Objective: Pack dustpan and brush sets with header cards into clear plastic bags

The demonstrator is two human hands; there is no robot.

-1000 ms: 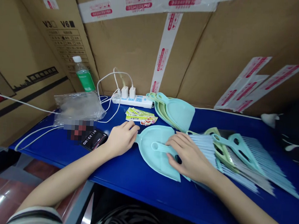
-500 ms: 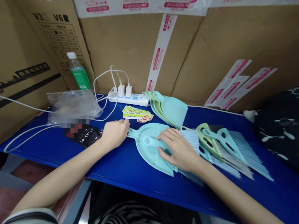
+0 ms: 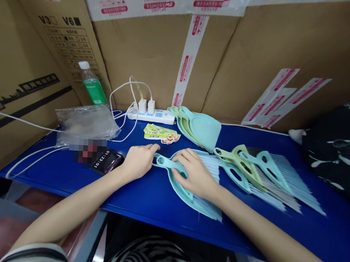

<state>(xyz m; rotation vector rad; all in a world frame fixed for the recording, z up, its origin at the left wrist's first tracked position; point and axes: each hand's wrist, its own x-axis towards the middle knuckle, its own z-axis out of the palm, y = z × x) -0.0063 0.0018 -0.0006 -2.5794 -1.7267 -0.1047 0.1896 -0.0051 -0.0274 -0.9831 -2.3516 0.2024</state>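
A teal dustpan [image 3: 180, 185] lies on the blue table [image 3: 147, 196] in front of me. A teal hand brush [image 3: 208, 167] lies in it, with its handle [image 3: 166, 162] along the pan's handle and its bristles sticking out over the pan's wide edge. My left hand [image 3: 139, 161] rests on the table, loosely curled, with thumb and fingers at the handle end. My right hand [image 3: 194, 175] lies bent over the brush handle and presses it into the pan.
A stack of teal and green dustpans [image 3: 201, 128] stands behind. Several loose brushes [image 3: 258, 167] lie to the right. Stickers [image 3: 161, 133], a power strip [image 3: 152, 114], a phone [image 3: 106, 161], a plastic bag [image 3: 86, 123] and a bottle [image 3: 91, 85] are at the left. Cardboard boxes [image 3: 257, 53] wall the back.
My right hand has slid the brush to the left into the dustpan, so its handle now lies over the pan's handle. My left hand stayed at the handle end.
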